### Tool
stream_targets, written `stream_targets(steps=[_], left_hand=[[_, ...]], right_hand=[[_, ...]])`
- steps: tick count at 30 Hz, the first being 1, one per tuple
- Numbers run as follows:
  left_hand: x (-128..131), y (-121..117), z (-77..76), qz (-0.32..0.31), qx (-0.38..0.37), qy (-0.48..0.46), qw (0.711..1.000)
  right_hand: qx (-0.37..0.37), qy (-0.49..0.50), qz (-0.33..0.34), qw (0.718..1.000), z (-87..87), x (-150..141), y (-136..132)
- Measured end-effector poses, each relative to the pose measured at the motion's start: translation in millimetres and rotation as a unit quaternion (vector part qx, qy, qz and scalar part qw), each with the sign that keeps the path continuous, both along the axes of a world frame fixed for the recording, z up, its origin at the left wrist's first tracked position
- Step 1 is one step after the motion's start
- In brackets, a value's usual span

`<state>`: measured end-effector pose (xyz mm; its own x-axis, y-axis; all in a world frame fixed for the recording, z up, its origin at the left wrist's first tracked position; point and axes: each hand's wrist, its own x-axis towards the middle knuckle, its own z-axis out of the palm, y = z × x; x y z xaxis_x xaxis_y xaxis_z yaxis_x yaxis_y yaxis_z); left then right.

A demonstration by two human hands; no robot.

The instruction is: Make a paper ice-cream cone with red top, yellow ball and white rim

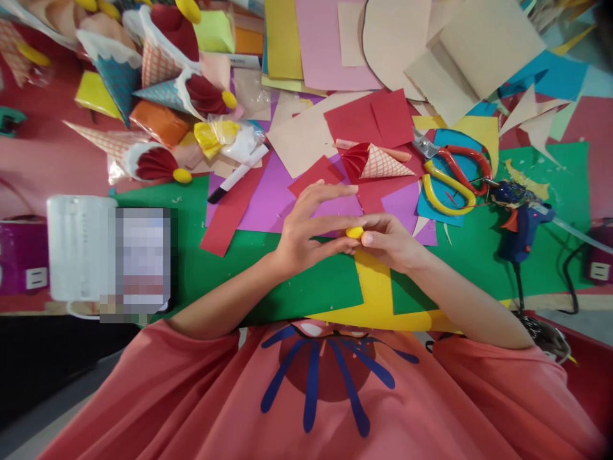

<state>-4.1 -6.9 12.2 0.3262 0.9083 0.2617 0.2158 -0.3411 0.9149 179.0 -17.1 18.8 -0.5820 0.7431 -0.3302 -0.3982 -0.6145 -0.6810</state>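
Between my two hands is a small yellow lump (355, 232), which looks like soft modelling clay. My left hand (306, 227) touches it with thumb and forefinger, the other fingers stretched out. The fingertips of my right hand (390, 241) close on it from the other side. Just beyond my hands lies a small paper cone (385, 162) with an orange grid pattern and a pleated red part at its wide end. Scissors (453, 169) with red and yellow handles rest right of the cone, their blades partly spread.
A blue glue gun (520, 233) with a cord lies at the right. A phone (143, 262) and a white device (81, 249) are at the left. Finished cones (158, 163), clay packets (160, 122) and a marker (239, 172) lie behind. Coloured paper (330, 57) covers the back.
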Motion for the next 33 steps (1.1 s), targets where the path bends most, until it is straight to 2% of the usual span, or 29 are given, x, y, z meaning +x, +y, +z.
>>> stream_targets(steps=[3,8,13,17,21,26,33], left_hand=[[-0.9,-0.1,-1.2,0.010,0.037,-0.001,0.999],[-0.4,-1.7,-2.8,0.001,0.138,0.034,0.990],[0.7,-1.2,-3.7,0.006,0.223,0.044,0.974],[1.0,0.9,-3.4,0.007,0.228,0.039,0.973],[2.2,1.7,-2.0,0.001,0.231,0.039,0.972],[0.8,1.0,0.0,0.006,0.219,0.056,0.974],[0.5,0.2,-1.1,0.002,0.221,0.060,0.974]], right_hand=[[-0.006,0.017,0.007,1.000,0.9,0.9,0.0],[-0.017,0.006,-0.006,1.000,5.2,0.6,0.7],[-0.012,0.022,-0.018,1.000,1.4,-0.2,-1.3],[0.008,0.027,-0.007,1.000,1.2,-0.2,-2.0],[-0.002,0.004,-0.008,1.000,4.5,-0.2,-0.7],[-0.012,0.019,-0.019,1.000,3.2,-0.5,-0.9],[0.006,0.027,-0.017,0.999,2.8,0.7,-1.4]])
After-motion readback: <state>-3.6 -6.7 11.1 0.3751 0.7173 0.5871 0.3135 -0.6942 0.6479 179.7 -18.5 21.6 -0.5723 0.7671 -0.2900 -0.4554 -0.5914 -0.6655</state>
